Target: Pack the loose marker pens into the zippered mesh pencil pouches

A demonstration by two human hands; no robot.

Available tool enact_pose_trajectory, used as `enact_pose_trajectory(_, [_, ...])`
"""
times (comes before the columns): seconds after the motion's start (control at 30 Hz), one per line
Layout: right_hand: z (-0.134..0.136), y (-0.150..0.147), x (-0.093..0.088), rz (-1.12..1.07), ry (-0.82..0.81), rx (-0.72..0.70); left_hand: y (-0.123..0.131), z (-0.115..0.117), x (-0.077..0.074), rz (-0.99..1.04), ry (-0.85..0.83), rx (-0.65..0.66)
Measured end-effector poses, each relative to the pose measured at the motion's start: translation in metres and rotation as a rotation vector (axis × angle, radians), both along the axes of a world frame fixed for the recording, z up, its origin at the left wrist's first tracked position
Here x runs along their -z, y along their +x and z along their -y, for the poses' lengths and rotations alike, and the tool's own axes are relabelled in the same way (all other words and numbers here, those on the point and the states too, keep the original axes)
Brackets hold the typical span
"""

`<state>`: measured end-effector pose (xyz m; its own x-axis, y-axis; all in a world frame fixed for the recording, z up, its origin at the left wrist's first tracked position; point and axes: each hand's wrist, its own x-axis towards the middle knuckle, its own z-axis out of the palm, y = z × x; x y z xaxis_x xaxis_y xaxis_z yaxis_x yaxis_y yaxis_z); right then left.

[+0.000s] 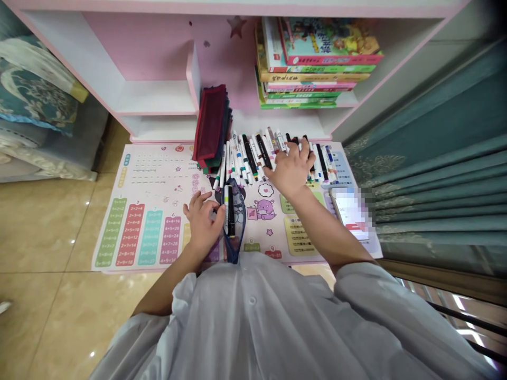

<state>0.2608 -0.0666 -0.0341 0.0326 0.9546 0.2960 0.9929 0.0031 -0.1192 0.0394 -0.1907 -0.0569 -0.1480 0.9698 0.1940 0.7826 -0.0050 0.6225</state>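
Note:
A dark-blue-edged mesh pencil pouch (238,240) lies on the desk right in front of me, with black and white markers (231,211) in it. At its left edge, my left hand (203,221) brings thumb and index finger together on the rim, while its other fingers stay spread. My right hand (292,168) reaches over the right part of a long row of loose markers (250,155), fingers apart and tips over the pens. Whether those fingertips touch a marker is hard to see. Some markers are hidden beneath that hand.
A stack of dark red and dark mesh pouches (211,124) stands left of the marker row. Books (317,79) are piled on the pink shelf behind. A phone (350,211) lies at the desk's right, near the curtain (431,158). A printed mat (150,184) covers the desk.

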Motion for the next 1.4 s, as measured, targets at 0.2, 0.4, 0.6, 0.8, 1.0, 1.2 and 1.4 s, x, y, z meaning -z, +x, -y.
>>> enact_pose_trajectory(0.2, [0.002, -0.005, -0.007, 0.02, -0.056, -0.003, 0.001, 0.0, 0.0, 0.004, -0.004, 0.008])
enact_pose_trajectory(0.4, [-0.001, -0.004, -0.002, 0.015, 0.0, -0.001, 0.0, 0.0, 0.0, 0.004, -0.004, 0.004])
enact_pose_trajectory(0.6, [-0.002, -0.001, -0.003, 0.041, 0.015, -0.019, 0.0, 0.001, 0.0, 0.002, 0.005, 0.003])
enact_pose_trajectory(0.8, [0.029, -0.001, -0.014, -0.022, 0.099, -0.024, 0.0, 0.0, 0.001, 0.004, 0.015, -0.004])
enact_pose_trajectory(1.0, [0.093, -0.013, -0.023, -0.228, 0.347, -0.247, 0.0, 0.0, 0.0, 0.005, 0.008, 0.0])
enact_pose_trajectory(1.2, [0.136, -0.024, -0.023, -0.316, 0.299, -0.402, 0.0, 0.001, -0.003, 0.002, 0.005, 0.001])
enact_pose_trajectory(1.4, [0.142, -0.035, -0.009, -0.268, 0.201, -0.465, 0.001, 0.002, -0.003, 0.002, 0.012, 0.002])
